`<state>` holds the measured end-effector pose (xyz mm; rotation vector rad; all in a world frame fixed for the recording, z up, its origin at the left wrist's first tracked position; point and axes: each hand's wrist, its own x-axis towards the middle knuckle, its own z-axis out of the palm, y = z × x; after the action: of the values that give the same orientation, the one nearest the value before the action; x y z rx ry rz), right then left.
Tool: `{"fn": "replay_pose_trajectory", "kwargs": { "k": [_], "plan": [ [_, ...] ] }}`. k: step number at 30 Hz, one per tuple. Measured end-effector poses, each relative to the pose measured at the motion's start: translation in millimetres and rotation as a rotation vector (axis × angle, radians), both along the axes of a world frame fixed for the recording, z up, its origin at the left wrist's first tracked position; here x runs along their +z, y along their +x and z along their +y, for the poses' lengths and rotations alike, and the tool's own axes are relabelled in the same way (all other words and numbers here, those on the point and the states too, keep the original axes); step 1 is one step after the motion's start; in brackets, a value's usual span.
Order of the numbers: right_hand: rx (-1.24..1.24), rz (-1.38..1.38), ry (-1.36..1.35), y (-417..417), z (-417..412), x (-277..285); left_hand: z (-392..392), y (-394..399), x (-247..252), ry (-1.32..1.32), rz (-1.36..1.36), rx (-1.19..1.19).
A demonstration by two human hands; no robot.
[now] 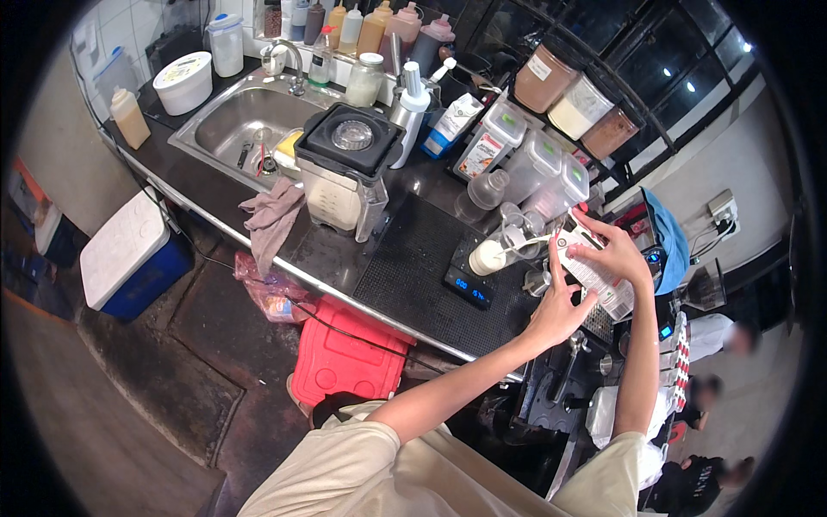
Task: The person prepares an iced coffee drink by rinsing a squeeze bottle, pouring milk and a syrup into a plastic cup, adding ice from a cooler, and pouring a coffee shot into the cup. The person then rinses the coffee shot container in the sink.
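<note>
Both my hands grip a white milk carton (604,291), tilted over a black digital scale (470,284). My left hand (561,310) supports its lower side, while my right hand (612,249) holds it from above, near a red cap. A thin white stream runs from the carton's spout into a clear container (489,257) on the scale. White liquid fills part of that container. The scale's blue display is lit. Close to my left hand stands a small metal cup (536,282).
A lidded blender jug (342,187) holding pale contents stands left of the black ribbed mat (407,258). Behind the scale are stacked clear cups (481,194) and plastic tubs (533,165). Farther left is a steel sink (226,129). People are visible at far right.
</note>
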<state>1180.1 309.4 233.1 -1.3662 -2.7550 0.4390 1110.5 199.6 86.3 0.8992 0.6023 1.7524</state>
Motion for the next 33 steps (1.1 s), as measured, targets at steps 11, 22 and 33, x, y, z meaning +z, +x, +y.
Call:
{"fn": "replay_pose_trajectory", "kwargs": {
  "k": [11, 22, 33],
  "plan": [
    [-0.046, 0.190, -0.043, 17, 0, -28, 3, 1, -13, 0.083, 0.050, 0.118],
    [-0.030, 0.175, -0.104, 4, 2, -18, 0, -6, -7, 0.069, 0.062, 0.148],
    [0.002, 0.029, -0.091, -2, 8, -9, -5, -3, -5, 0.042, 0.027, 0.147]
  ]
}}
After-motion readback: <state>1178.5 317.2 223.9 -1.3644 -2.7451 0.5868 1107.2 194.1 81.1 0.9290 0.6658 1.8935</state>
